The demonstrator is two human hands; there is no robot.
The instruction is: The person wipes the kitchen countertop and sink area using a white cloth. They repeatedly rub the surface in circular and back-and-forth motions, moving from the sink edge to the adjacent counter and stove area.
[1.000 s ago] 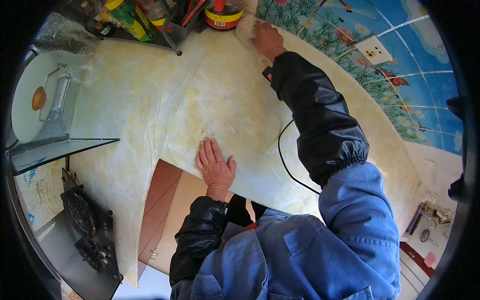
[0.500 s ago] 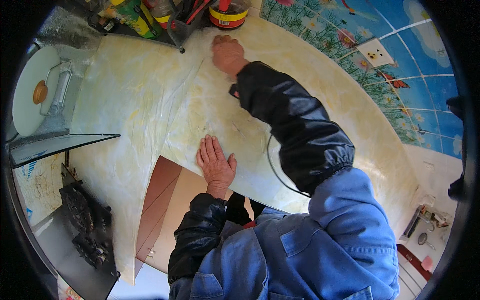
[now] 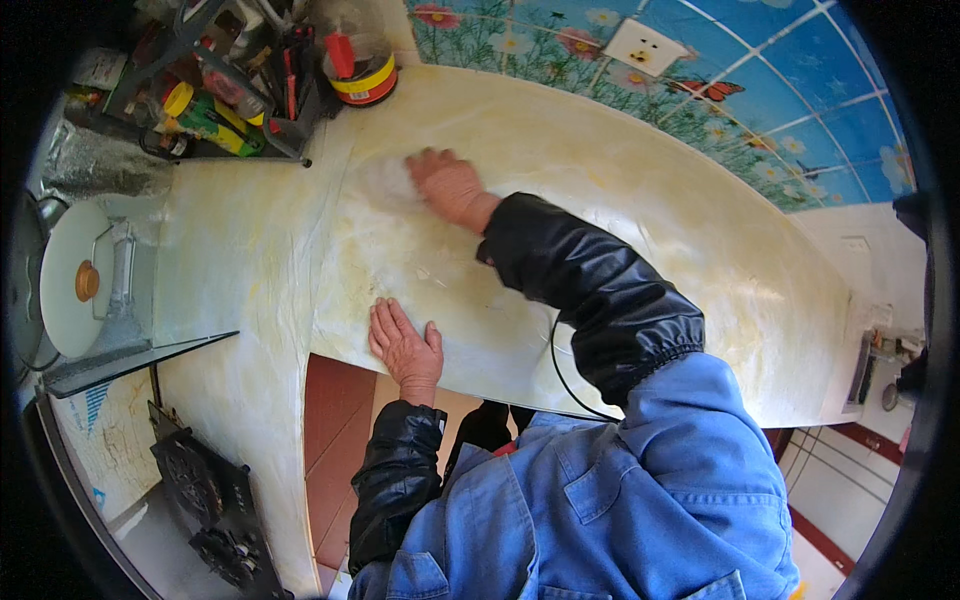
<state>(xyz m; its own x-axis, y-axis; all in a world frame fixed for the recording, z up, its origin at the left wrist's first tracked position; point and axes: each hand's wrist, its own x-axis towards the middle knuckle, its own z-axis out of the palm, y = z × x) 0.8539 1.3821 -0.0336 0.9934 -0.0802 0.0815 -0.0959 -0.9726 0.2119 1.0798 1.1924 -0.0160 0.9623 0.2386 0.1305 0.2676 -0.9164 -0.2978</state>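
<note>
My left hand (image 3: 406, 350) lies flat on the cream marbled countertop (image 3: 420, 330) close to its front edge, fingers stretched out and nothing in them. Farther in, my right hand (image 3: 450, 187) presses down on a whitish cloth (image 3: 388, 183) against the counter. Motion smears the cloth and the fingers, so the cloth's outline is unclear. Black sleeve covers (image 3: 585, 280) wrap both forearms, and a thin dark cord (image 3: 556, 365) hangs beside the right one.
A dark rack (image 3: 230, 150) with bottles and tools stands at the back left. Beside it is a clear, red-and-yellow-banded container (image 3: 362, 85). At left are a round pale lid (image 3: 78, 280) with a wooden knob and a black gas stove (image 3: 200, 490). A tiled wall (image 3: 760, 110) borders the back.
My right hand has moved nearer with the cloth, away from the counter's back edge. My left hand stays flat near the front edge. The whole view has shifted.
</note>
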